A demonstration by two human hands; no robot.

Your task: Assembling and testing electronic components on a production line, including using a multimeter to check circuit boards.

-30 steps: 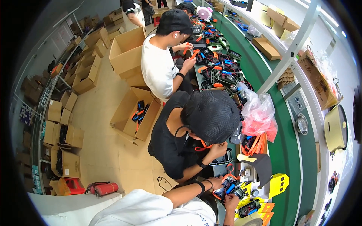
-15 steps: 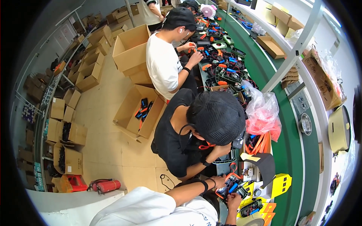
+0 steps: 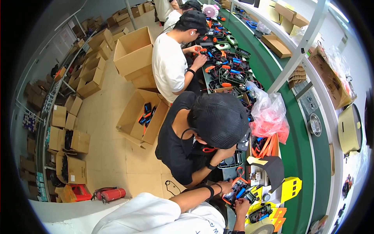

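An opened black and orange device housing (image 3: 240, 183) with wires and blue cylindrical cells (image 3: 241, 192) inside lies in front of me. My left hand (image 3: 225, 187), with black bands on its wrist, grips its left edge. Closed fingers of my right hand (image 3: 242, 206) are at the near side of the same housing, beside a dark part (image 3: 249, 197); what they pinch is too small to make out. A second dark housing with a blue cell (image 3: 260, 213) sits just right of that hand, next to a roll of tape (image 3: 261, 227).
Yellow pieces (image 3: 291, 188) and a curved black sheet (image 3: 273, 171) are beyond my hands. A co-worker in a black cap (image 3: 220, 121) sits close on my left. A green conveyor belt (image 3: 294, 160) runs along the bench, and a plastic bag (image 3: 269, 117) of orange parts stands beside it.
The view has shifted slightly. Both hands remain at the opened housing, with little visible movement.
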